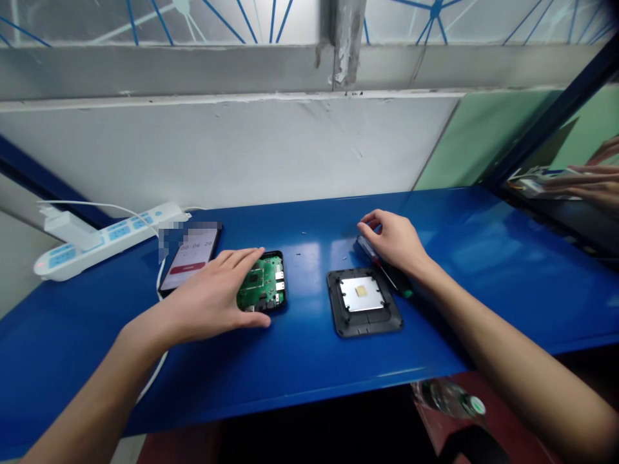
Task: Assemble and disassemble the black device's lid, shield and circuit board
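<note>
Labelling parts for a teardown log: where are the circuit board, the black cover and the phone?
circuit board (265, 283): head view, green surface.
black cover (355, 299): head view, central metal plate.
phone (191, 258): head view, lit screen.

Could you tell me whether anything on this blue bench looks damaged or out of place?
Nothing looks damaged. The black box under the left hand lies open, its green circuit board bare; its cover lies apart, inside up, by the right hand.

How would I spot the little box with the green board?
Start at the blue shelf below the white wall. Left of its middle, partly under the person's left hand, lies a small open black case. It alone shows a green circuit board; the phone on its left has a lit screen, the black cover on its right a silver plate.
</note>
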Action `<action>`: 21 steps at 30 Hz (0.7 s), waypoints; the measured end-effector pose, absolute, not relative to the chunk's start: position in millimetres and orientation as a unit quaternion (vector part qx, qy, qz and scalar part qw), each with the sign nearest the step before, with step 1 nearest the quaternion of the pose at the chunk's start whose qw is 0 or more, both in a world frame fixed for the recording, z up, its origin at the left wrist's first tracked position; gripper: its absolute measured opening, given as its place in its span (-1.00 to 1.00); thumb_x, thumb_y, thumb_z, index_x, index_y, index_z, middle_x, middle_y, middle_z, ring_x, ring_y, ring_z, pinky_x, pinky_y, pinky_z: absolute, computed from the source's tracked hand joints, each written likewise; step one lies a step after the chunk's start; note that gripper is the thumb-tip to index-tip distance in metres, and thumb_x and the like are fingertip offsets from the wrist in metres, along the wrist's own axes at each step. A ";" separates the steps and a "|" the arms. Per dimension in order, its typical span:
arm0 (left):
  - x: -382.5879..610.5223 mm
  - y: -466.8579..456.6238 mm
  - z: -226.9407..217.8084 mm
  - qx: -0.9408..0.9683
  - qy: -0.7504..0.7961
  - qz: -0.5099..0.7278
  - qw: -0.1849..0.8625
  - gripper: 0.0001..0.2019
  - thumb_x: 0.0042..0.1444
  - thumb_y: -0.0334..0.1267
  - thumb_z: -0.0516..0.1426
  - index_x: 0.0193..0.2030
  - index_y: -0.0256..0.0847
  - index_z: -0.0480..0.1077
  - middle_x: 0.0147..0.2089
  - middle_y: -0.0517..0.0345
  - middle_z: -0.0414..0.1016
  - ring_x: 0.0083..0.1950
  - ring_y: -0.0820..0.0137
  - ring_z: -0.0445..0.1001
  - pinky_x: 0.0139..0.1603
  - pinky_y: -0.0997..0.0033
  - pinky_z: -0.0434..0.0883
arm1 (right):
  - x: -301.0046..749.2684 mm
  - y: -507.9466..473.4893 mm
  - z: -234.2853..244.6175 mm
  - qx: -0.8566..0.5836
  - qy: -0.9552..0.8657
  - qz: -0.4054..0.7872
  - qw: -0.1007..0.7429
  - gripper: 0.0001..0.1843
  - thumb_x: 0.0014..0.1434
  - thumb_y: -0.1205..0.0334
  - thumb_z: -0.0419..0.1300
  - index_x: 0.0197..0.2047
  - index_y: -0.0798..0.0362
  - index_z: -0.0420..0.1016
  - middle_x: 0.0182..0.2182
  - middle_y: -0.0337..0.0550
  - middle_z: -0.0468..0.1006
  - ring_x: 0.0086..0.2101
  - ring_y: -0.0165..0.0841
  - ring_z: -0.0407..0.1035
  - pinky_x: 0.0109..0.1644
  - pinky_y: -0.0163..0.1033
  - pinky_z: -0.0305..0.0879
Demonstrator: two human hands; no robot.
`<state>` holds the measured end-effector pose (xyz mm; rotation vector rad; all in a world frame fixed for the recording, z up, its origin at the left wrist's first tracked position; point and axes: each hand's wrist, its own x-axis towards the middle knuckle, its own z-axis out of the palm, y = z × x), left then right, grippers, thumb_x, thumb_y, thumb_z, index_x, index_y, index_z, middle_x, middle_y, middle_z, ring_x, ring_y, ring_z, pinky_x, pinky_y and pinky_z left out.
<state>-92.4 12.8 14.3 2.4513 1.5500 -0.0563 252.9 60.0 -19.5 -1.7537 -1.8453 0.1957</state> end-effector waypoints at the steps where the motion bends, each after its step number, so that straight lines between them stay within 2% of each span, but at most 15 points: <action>1: -97.5 12.8 12.1 0.838 0.531 -0.020 0.120 0.17 -0.11 0.42 0.26 0.52 -0.16 -0.02 0.51 -0.13 0.09 0.46 -0.22 0.11 0.37 -0.21 0.22 | 252.6 59.7 -19.1 -0.656 -0.693 0.075 0.289 -0.73 0.25 0.07 0.15 -0.17 0.03 0.59 -0.30 -0.09 0.66 -0.30 -0.22 0.50 -0.23 -0.14 0.32; 5: -114.3 13.2 6.7 0.838 0.534 -0.027 0.112 0.15 -0.07 0.39 0.25 0.54 -0.10 -0.10 0.54 -0.12 0.00 0.49 -0.18 0.05 0.41 -0.24 0.16 | 251.6 59.0 -17.9 -0.652 -0.698 0.077 0.286 -0.73 0.26 0.07 0.14 -0.18 0.04 0.59 -0.31 -0.08 0.66 -0.31 -0.22 0.49 -0.25 -0.14 0.30; 9: -122.6 9.4 5.4 0.835 0.531 -0.037 0.141 0.11 -0.02 0.34 0.25 0.55 -0.03 -0.17 0.52 -0.10 0.01 0.46 -0.14 0.12 0.38 -0.20 0.23 | 251.6 59.1 -17.4 -0.647 -0.705 0.068 0.283 -0.73 0.26 0.07 0.14 -0.18 0.04 0.60 -0.31 -0.05 0.67 -0.25 -0.15 0.48 -0.19 -0.09 0.30; 14: -114.6 -2.7 3.7 0.848 0.501 -0.003 0.171 0.05 0.01 0.25 0.28 0.53 0.08 -0.15 0.49 -0.04 0.07 0.40 -0.12 0.25 0.34 -0.15 0.30 | 250.6 58.6 -16.7 -0.645 -0.708 0.063 0.280 -0.72 0.27 0.07 0.13 -0.17 0.03 0.60 -0.29 -0.04 0.68 -0.20 -0.11 0.45 -0.13 -0.06 0.29; 21: -77.9 -9.1 1.1 0.868 0.457 0.028 0.193 0.05 0.04 0.17 0.28 0.54 0.00 -0.18 0.50 -0.04 0.06 0.45 -0.07 0.16 0.39 -0.10 0.26 | 251.1 58.7 -18.5 -0.640 -0.714 0.059 0.279 -0.71 0.28 0.06 0.13 -0.16 0.03 0.60 -0.29 -0.07 0.68 -0.20 -0.12 0.43 -0.13 -0.07 0.28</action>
